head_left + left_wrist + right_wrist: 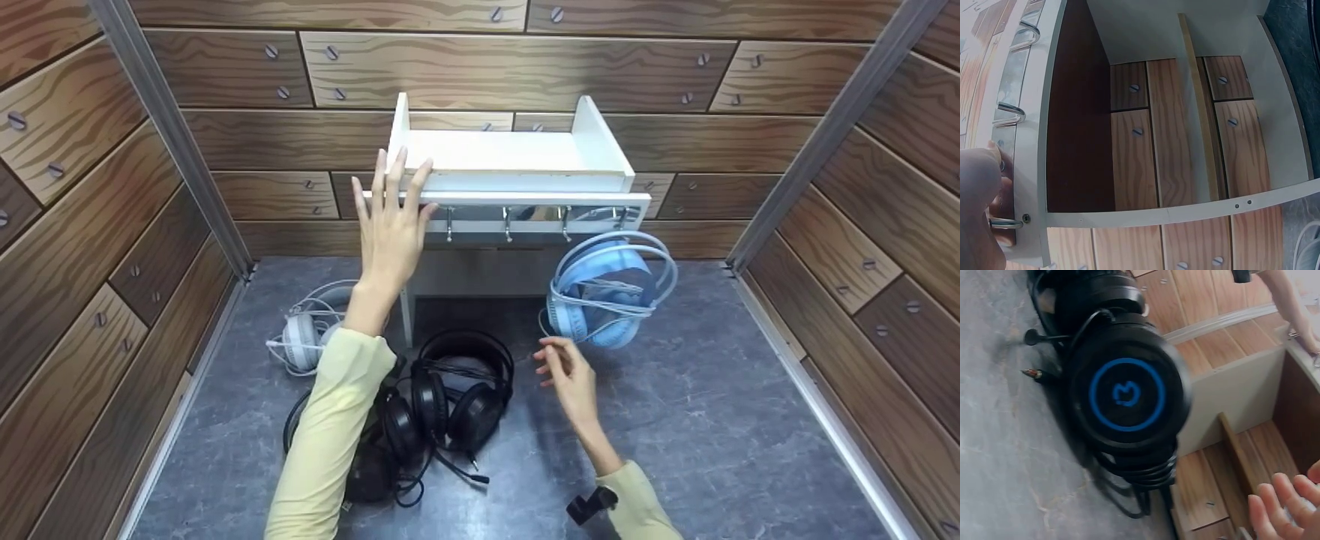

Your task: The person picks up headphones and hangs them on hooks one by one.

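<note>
A white shelf unit (517, 184) with a row of metal hooks (508, 223) along its front rail stands against the back wall. My left hand (391, 232) lies with spread, straight fingers over the left end of that rail; the left wrist view shows it beside the hooks (1012, 115). Light blue headphones (600, 322), their cable wound round them, hang at the rail's right end. Just below their ear cups is my right hand (574, 382), its fingers loosely bent and nothing in them. The right wrist view shows those fingers (1280, 503) bare too.
Black headphones (476, 416) with a microphone boom and cables lie on the grey floor (712, 420) in front of the unit, beside more black headphones (371, 472) partly under my left arm. White headphones (301, 341) lie to the left. Wood-patterned walls (847, 225) enclose the space.
</note>
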The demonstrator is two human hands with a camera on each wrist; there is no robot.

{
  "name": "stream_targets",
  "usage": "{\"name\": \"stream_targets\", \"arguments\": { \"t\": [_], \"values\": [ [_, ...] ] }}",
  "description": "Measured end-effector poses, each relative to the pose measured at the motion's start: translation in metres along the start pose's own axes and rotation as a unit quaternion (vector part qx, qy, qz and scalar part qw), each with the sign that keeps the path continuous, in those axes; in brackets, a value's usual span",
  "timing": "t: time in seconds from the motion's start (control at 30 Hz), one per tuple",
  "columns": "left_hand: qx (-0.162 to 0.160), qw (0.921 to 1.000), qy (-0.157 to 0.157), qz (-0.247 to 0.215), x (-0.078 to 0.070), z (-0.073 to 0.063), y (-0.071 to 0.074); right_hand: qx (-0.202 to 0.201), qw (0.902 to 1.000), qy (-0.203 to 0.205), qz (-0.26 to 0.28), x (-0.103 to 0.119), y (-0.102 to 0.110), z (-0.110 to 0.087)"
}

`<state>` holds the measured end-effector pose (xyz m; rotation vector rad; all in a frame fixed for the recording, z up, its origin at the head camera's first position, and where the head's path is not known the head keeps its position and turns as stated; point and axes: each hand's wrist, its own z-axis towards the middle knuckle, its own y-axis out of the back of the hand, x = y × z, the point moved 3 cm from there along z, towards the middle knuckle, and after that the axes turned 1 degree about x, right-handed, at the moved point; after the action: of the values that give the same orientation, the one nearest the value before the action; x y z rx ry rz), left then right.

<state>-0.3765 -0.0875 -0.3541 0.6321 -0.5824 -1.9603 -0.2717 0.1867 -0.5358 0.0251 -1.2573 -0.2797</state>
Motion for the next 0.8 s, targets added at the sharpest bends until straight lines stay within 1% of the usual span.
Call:
{"name": "stream_targets", "arguments": {
  "t": [0.1,0.27,0.37,0.47,0.57,0.63,0.7,0.8],
  "values": [
    [0.001,1.0000,0.000,0.001,0.000,0.000,-0.001,0.021,0.9992,-0.029,-0.020,-0.022,-0.008,0.003],
    [-0.001,1.0000,-0.002,0.005,0.000,0.000,-0.001,0.036,0.9940,-0.074,-0.071,-0.044,-0.015,0.005],
    [-0.003,1.0000,-0.002,0.006,0.000,0.000,-0.001,0.052,0.9880,-0.107,-0.099,-0.053,-0.019,0.006],
    [-0.005,0.9999,-0.003,0.008,0.000,0.000,0.000,0.075,0.9796,-0.150,-0.111,-0.062,-0.026,0.005],
    [-0.006,1.0000,-0.003,0.006,0.000,0.000,0.000,0.097,0.9712,-0.193,-0.101,-0.069,-0.033,0.003],
    [-0.004,1.0000,-0.003,0.005,0.000,0.000,-0.001,0.111,0.9656,-0.224,-0.073,-0.072,-0.037,0.000],
    [-0.001,1.0000,-0.002,0.006,0.000,0.000,-0.001,0.132,0.9565,-0.258,-0.033,-0.075,-0.040,-0.002],
    [0.001,1.0000,0.000,0.007,0.000,0.001,-0.001,0.162,0.9394,-0.301,0.025,-0.078,-0.044,-0.003]
  ]
}}
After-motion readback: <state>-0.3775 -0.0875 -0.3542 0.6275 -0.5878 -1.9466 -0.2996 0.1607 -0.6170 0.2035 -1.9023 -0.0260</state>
